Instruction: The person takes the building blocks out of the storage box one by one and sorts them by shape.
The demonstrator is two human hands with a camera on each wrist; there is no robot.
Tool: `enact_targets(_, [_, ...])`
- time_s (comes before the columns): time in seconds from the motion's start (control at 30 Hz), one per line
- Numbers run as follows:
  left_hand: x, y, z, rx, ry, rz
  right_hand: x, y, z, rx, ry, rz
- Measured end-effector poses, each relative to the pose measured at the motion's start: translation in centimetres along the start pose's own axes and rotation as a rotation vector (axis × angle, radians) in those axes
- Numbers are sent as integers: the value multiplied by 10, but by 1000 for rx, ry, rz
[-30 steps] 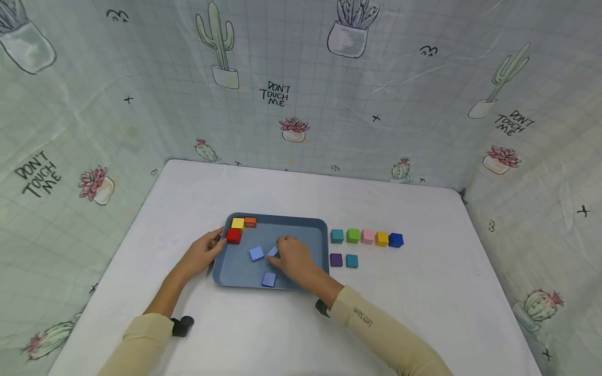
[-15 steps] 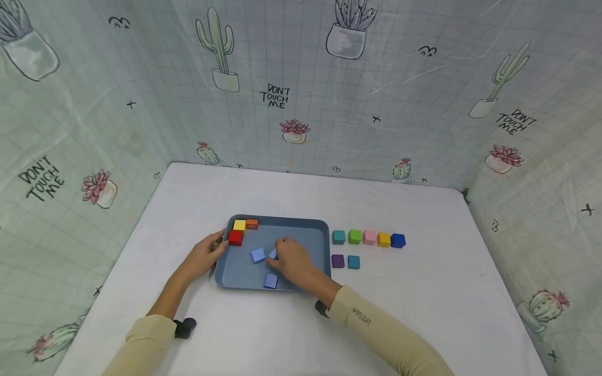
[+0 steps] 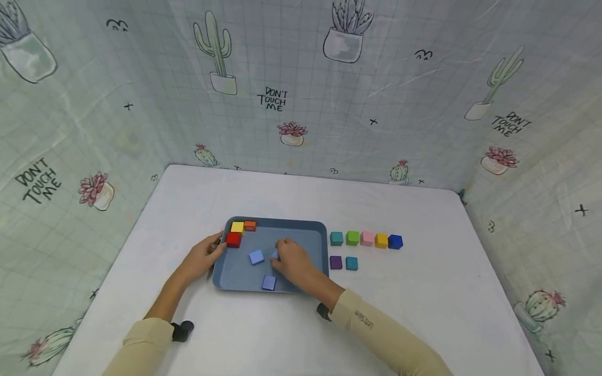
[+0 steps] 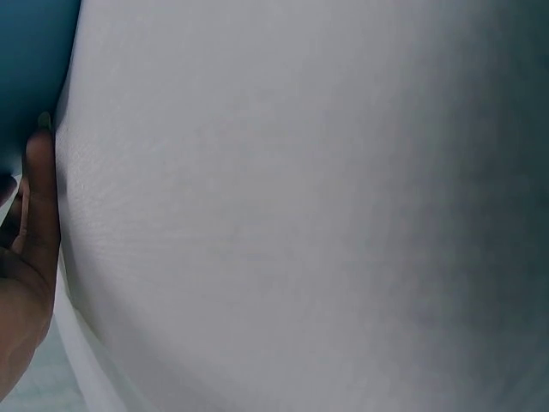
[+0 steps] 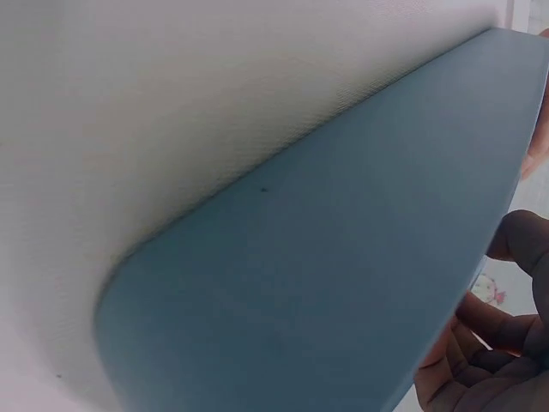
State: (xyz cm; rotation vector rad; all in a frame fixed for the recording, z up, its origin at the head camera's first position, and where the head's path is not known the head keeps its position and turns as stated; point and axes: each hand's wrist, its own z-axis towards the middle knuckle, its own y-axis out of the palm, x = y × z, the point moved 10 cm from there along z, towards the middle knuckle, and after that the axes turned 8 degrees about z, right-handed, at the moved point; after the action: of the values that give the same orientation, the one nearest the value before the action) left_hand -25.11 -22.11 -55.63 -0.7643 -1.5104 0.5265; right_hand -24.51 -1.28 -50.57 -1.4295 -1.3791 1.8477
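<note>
A grey-blue tray (image 3: pixel 301 230) lies on the white table. My left hand (image 3: pixel 201 255) holds its left rim, next to a red block (image 3: pixel 233 239); in the left wrist view one finger runs along the outer wall of the tray (image 4: pixel 34 69). Over the middle of the tray, my right hand (image 3: pixel 292 261) pinches a light blue block (image 3: pixel 275 255), mostly hidden by the fingers. A second light blue block (image 3: pixel 256 257) lies just left of it, and a periwinkle block (image 3: pixel 269 282) sits near the front rim. The right wrist view shows mainly the tray's outer wall (image 5: pixel 300 257).
Yellow (image 3: pixel 237 227) and orange (image 3: pixel 250 225) blocks stand in the tray's back left corner. Right of the tray is a row of teal (image 3: pixel 336 238), green (image 3: pixel 352 238), pink, yellow and blue blocks. Purple (image 3: pixel 336 262) and teal (image 3: pixel 351 263) blocks stand in front.
Less of the light blue block shows beneath my right fingers, whose thumb has shifted slightly. My left hand stays on the rim, and the other blocks keep their places.
</note>
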Motion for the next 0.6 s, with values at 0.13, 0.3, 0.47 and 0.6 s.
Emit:
enact_targets(0.13, [0, 0, -1, 2, 6, 9, 3, -5, -3, 19, -7, 43])
enact_targets(0.3, [0, 2, 0, 5, 14, 19, 9, -9, -5, 29, -7, 97])
enact_targets(0.47, [-1, 4, 1, 1, 12, 12, 15, -13, -7, 42, -5, 129])
enact_targets(0.6, [-3, 4, 0, 1, 2, 3, 19, -16, -10, 59, -6, 139])
